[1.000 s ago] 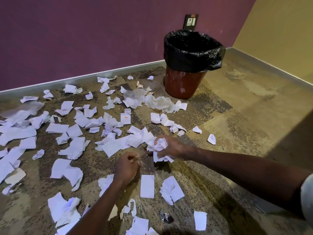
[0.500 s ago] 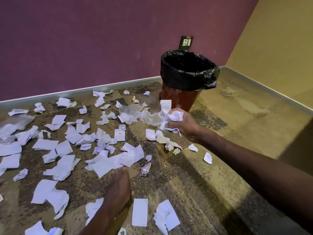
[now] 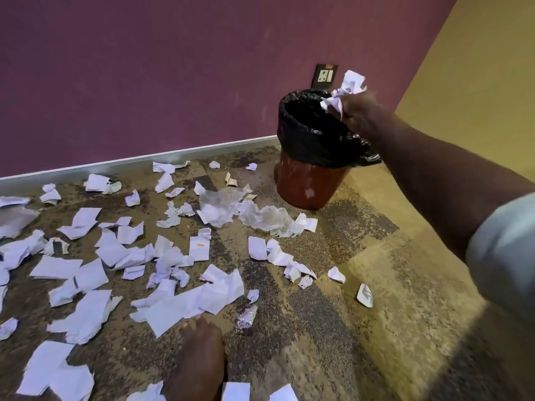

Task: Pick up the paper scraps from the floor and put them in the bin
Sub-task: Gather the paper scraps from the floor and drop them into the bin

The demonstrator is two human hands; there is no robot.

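A right hand [image 3: 362, 114] clutches crumpled paper scraps [image 3: 346, 91] above a black-lined red bin [image 3: 312, 157]. The left hand [image 3: 199, 351] rests on the littered carpet [image 3: 376, 285], grip unclear.

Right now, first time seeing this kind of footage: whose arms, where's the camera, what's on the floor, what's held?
No robot here: a person works bare-handed, and the one camera sits on their head, looking forward and down. The right hand grips a bunch of crumpled white paper scraps at the rim of the red bin with a black plastic liner, which stands by the purple wall. The left hand rests on the mottled brown carpet, holding nothing visible. Many more torn white paper pieces lie scattered across the carpet, plus a crumpled clear plastic sheet near the bin.
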